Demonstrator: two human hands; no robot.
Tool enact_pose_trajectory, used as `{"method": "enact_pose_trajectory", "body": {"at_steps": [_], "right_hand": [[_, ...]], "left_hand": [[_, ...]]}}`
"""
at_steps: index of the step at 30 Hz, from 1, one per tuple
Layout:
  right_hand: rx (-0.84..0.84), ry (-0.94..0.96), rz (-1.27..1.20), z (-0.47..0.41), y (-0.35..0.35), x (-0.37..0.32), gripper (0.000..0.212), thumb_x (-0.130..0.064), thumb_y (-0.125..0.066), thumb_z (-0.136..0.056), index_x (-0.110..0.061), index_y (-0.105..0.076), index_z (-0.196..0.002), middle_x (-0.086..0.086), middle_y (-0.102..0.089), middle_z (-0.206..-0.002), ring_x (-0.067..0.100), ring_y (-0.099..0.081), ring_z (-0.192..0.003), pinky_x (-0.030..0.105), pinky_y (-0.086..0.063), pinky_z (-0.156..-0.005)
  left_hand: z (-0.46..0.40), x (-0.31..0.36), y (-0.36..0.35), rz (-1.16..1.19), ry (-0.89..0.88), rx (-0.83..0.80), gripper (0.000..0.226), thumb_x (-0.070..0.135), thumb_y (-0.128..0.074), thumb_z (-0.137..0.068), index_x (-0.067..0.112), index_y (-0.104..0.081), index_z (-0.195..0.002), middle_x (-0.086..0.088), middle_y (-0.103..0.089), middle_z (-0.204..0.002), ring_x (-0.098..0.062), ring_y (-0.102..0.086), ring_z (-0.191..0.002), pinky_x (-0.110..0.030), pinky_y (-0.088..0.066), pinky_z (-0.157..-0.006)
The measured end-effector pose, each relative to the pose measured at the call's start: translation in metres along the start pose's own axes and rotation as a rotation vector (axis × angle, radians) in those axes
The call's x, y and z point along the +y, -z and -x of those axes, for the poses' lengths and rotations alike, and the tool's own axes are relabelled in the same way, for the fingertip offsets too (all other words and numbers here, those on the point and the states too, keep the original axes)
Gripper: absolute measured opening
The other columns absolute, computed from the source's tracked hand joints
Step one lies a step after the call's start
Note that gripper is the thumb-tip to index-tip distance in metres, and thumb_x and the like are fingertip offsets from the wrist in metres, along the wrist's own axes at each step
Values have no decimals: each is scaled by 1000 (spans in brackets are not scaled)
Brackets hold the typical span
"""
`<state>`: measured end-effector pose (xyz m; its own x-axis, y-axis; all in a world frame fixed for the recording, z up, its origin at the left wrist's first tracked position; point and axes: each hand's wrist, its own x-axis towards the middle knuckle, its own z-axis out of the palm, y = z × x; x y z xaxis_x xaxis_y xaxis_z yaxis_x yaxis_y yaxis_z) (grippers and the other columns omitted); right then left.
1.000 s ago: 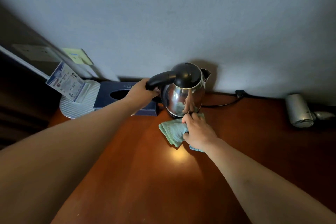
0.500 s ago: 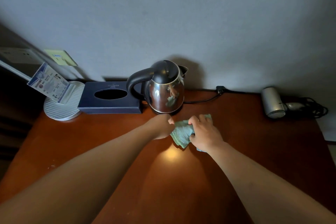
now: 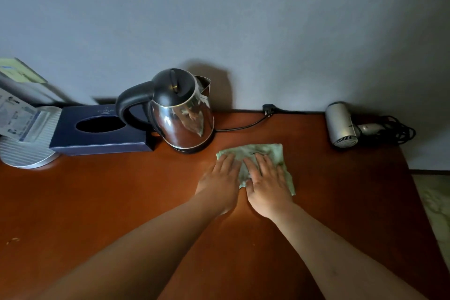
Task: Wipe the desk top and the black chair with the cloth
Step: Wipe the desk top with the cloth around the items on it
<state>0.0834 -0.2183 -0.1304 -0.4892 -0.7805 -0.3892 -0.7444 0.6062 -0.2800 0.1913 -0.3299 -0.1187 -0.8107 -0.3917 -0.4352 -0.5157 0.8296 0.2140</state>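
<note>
Head view counts two hands, one pale green, crumpled cloth [image 3: 261,153], one reddish-brown wooden desk [image 3: 121,202], one steel kettle with a black lid and handle [image 3: 181,114], one dark blue tissue box with an oval slot [image 3: 97,134], one silver hair dryer with a coiled black cord [image 3: 342,125], and one round ribbed silver stand holding a printed leaflet [image 3: 26,151].

The cloth lies spread on the desk just in front and to the right of the kettle, near its base but not plainly touching it. Its fabric is wrinkled, with a ridge bunched up between the two hands and its far edge fairly straight. The left hand [image 3: 220,178] and the right hand [image 3: 266,181] both lie flat, palms down, fingers straight, pressing on the cloth side by side. The kettle stands upright against the wall, touching the tissue box on its left; the hair dryer lies well apart at the right.
</note>
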Motion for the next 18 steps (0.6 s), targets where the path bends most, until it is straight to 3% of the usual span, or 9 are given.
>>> {"method": "enact_pose_trajectory", "body": {"at_steps": [2, 8, 18], "right_hand": [[-18, 13, 38, -5, 2, 2, 62, -36, -31, -106, -34, -2, -162, -1, 11, -170, 20, 16, -156, 46, 7, -124], [-130, -2, 108, -35, 18, 5, 66, -44, -22, -105, -33, 14, -160, -2, 28, -166, 20, 28, -152, 48, 16, -123], [-125, 72, 150, -90, 43, 20, 71, -45, -28, -104, -35, 14, -160, -4, 26, -167, 21, 27, -152, 50, 13, -124]], "left_hand": [[-6, 3, -4, -52, 12, 3, 68, 33, -29, -106, 15, 4, -162, -8, 15, -169, -22, 14, -156, -40, -1, -126], [-34, 13, 6, -27, 98, -47, 69, 39, -20, -107, 12, 17, -158, -8, 27, -165, -22, 24, -152, -37, 5, -125], [-81, 11, 21, 20, 175, -47, 71, 40, -19, -106, 8, 20, -157, -11, 31, -163, -25, 28, -151, -39, 3, -126]]}}
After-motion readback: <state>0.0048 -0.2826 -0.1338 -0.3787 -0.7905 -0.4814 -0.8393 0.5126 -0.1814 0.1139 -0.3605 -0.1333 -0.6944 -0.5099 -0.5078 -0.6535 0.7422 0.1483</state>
